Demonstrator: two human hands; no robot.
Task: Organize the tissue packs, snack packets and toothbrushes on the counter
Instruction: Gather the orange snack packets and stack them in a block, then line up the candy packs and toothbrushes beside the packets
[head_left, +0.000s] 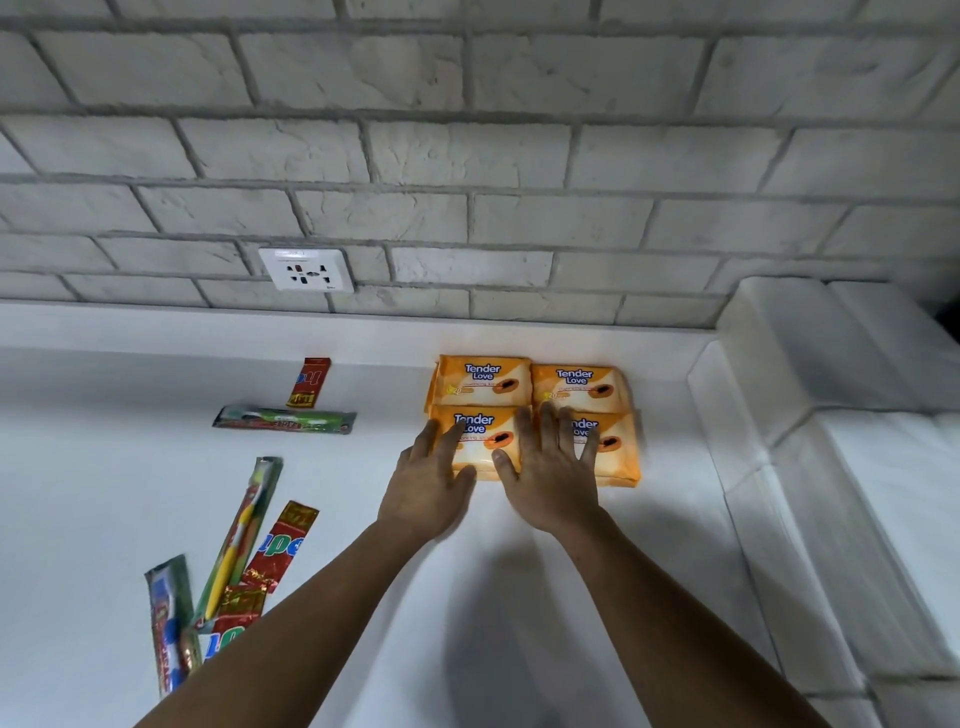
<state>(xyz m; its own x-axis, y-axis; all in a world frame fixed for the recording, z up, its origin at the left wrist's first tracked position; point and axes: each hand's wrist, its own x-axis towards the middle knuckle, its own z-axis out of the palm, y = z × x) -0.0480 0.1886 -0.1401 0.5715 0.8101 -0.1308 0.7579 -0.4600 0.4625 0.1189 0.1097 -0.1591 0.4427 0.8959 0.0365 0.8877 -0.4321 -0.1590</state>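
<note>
Where 4 tissue packs (483, 382) form square, left hand (426, 493), right hand (550, 478) rest on front 2, fingers straight.

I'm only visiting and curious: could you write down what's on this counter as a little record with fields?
Place: white counter below a brick wall with a socket
Sorted: four orange tissue packs, side by side in a two-by-two block
Left: left hand, fingers straight on the near-left pack
Right: right hand, fingers spread on the near-right pack
Loose: three wrapped toothbrushes and several red snack packets, scattered at the left
Stage: tissues grouped; the rest not yet sorted
</note>
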